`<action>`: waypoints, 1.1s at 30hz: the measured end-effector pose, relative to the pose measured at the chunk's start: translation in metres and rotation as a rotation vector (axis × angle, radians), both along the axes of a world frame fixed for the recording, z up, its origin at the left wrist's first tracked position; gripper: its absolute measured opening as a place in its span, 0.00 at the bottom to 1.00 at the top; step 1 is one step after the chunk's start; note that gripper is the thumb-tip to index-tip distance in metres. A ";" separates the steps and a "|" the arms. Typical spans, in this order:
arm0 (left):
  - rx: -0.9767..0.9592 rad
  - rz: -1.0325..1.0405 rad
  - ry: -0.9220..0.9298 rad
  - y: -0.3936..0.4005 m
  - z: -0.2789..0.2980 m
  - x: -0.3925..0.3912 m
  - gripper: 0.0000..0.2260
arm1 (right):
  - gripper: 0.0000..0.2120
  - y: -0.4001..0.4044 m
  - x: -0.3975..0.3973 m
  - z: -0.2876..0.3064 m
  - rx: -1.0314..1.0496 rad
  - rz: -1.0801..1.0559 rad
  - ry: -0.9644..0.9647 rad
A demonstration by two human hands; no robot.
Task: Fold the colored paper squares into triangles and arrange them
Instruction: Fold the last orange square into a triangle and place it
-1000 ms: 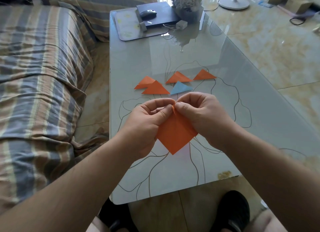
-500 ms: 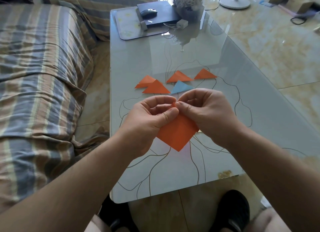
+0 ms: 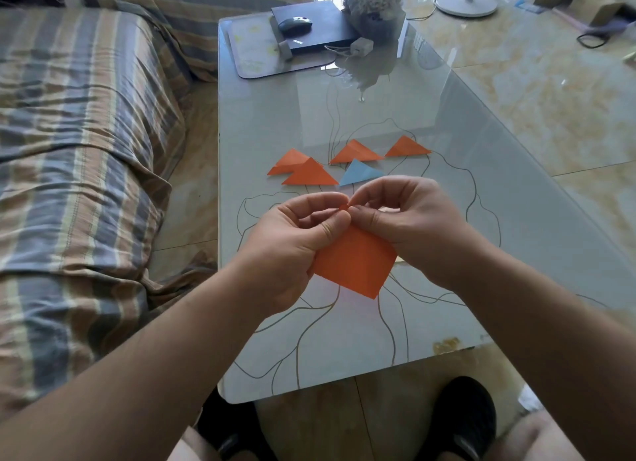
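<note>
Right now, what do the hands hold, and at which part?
Both hands, left and right, pinch the orange paper at its top corner, above the table.

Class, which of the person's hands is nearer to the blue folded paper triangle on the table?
Right. The right hand lies just below the blue folded paper triangle; the left hand sits lower and further left.

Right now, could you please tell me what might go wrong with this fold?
Both hands, left hand and right hand, pinch only the top corner of the orange paper square, held in the air, so corners may misalign. Setting it down could nudge the light blue folded triangle just beyond the fingers.
</note>
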State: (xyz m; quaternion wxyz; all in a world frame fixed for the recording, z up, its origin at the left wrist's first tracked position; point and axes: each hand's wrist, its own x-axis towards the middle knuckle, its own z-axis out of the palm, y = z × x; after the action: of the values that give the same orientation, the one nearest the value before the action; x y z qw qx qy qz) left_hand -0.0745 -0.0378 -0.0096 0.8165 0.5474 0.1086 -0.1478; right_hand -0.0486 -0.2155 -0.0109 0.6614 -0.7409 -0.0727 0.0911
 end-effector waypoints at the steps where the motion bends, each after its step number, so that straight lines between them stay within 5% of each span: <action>1: -0.027 -0.008 0.025 0.000 0.000 0.000 0.16 | 0.03 -0.001 0.000 0.001 -0.005 0.007 -0.017; 14: 0.003 -0.059 0.030 0.003 0.004 0.001 0.21 | 0.08 -0.009 -0.002 0.010 -0.007 0.123 0.149; 33: -0.063 -0.018 0.095 0.003 0.007 0.000 0.16 | 0.04 -0.014 0.002 0.014 -0.197 0.091 -0.113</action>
State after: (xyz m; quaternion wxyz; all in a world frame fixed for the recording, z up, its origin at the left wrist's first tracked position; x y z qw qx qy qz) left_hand -0.0740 -0.0344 -0.0021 0.8260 0.5146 0.1379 -0.1842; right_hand -0.0464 -0.2297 0.0033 0.5756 -0.8021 -0.1342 0.0856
